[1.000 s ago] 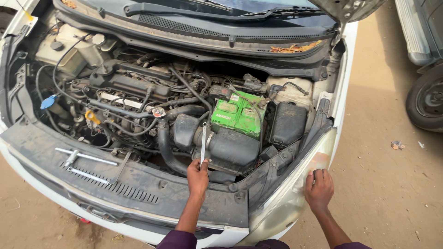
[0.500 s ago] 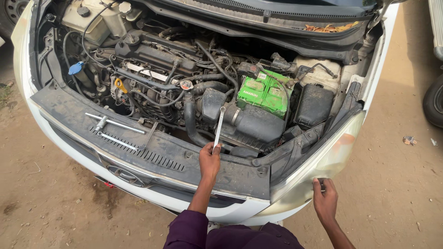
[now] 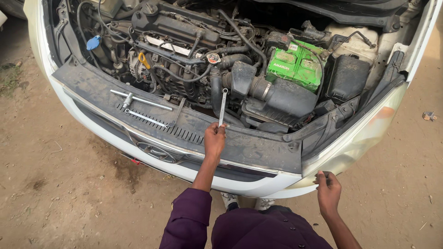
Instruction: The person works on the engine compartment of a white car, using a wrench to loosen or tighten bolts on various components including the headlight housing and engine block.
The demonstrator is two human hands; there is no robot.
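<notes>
Head camera looked down on the front of a white car [image 3: 152, 161] with its bonnet raised, standing outdoors on dry, brown, sandy ground [image 3: 69, 198] with small stones and a dark stain near the bumper. The front panel [image 3: 258, 147] above the bumper was black plastic, dusty and dull, with a row of narrow slots.

The left hand [image 3: 215, 140] rested on this panel and was closed around the lower end of a slim, shiny metal spanner [image 3: 223, 105]. The spanner stood almost upright, with its ring end above, just in front of a thick black rubber hose [image 3: 216, 97]. The right hand [image 3: 328, 190] was lower, beside the cloudy headlight [image 3: 364, 133]; its fingers were half bent and touched the edge of the bumper corner. I could not tell if it held something small.

On the panel to the left lay a silver T-shaped wrench [image 3: 138, 99] and, just beside it, a second long thin metal tool [image 3: 146, 118].

Inside the bay, the green box-shaped battery [image 3: 297, 64] carried a white label on its top. In front of it sat a black, ribbed air-intake duct [image 3: 277, 99]. There was a round cap with a red and white sticker [image 3: 213, 57], a yellow dipstick ring [image 3: 144, 60] and a blue cap [image 3: 93, 43] at the far left. The person wore purple sleeves [image 3: 189, 216].
</notes>
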